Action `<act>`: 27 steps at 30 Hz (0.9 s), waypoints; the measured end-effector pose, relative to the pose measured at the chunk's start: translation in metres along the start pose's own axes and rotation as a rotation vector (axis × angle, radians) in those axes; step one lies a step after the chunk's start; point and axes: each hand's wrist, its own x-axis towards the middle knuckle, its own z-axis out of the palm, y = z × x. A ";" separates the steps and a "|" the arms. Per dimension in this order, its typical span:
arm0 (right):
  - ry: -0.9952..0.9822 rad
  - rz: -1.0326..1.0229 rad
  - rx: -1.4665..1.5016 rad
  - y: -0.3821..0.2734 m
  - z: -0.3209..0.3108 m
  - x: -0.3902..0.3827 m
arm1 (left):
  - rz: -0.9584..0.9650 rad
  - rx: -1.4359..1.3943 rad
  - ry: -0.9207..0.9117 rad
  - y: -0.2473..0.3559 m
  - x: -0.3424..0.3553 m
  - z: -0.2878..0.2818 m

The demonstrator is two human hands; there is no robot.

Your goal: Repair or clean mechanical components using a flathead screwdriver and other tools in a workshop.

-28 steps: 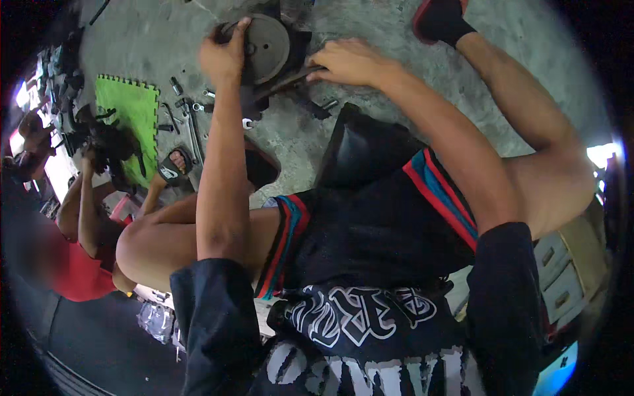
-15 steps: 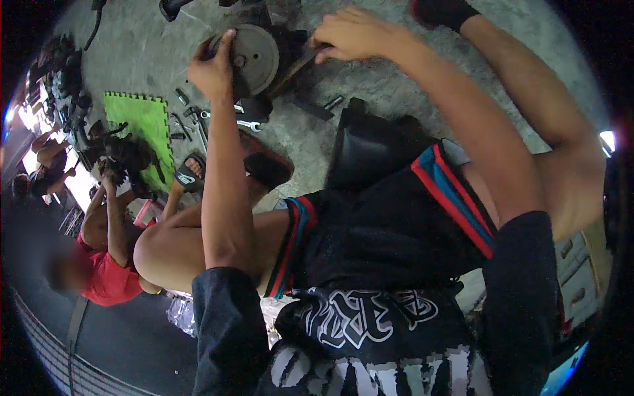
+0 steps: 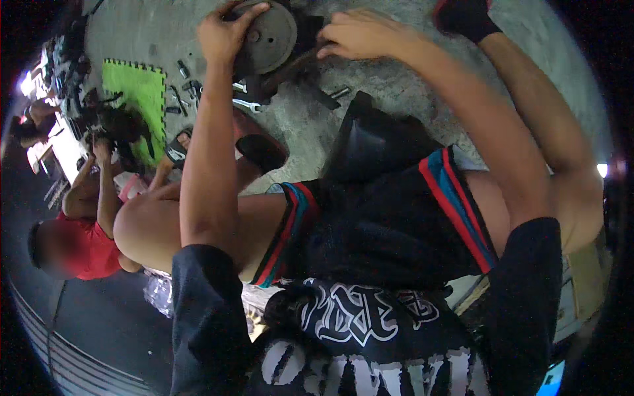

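At the top of the view a round grey metal disc [image 3: 272,41] with a small centre hole faces me. It belongs to a dark mechanical part [image 3: 309,32] on the floor side. My left hand [image 3: 226,32] grips the disc's left edge, thumb along its face and fingers behind. On the other side my right hand [image 3: 362,36] has its fingers curled at the dark part, near a thin strip running beside the disc. What lies between those fingers I cannot make out.
Below the disc lie a combination wrench [image 3: 248,105] and several sockets and tools beside a green foam mat [image 3: 135,86]. A short dark tool [image 3: 327,96] rests right of them. A black box-like object [image 3: 383,142] stands between my legs. At left a person in red [image 3: 96,247] handles dark machinery.
My view has tilted, so most of the floor things sit higher in the picture. The disc and my left hand appear higher and slightly further right, closer to my right hand.
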 end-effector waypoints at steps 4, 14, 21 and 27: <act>0.146 -0.118 -0.116 0.001 0.009 -0.001 | 0.060 -0.222 -0.037 0.037 -0.005 -0.008; -0.070 -0.031 -0.252 -0.005 0.003 0.005 | 0.184 0.022 -0.014 0.027 -0.001 -0.005; 0.143 -0.157 -0.283 0.095 -0.048 -0.041 | 0.163 0.068 0.000 0.024 0.005 -0.007; -0.221 0.011 -0.182 0.080 -0.030 -0.085 | 0.229 -0.009 -0.061 0.025 0.003 -0.014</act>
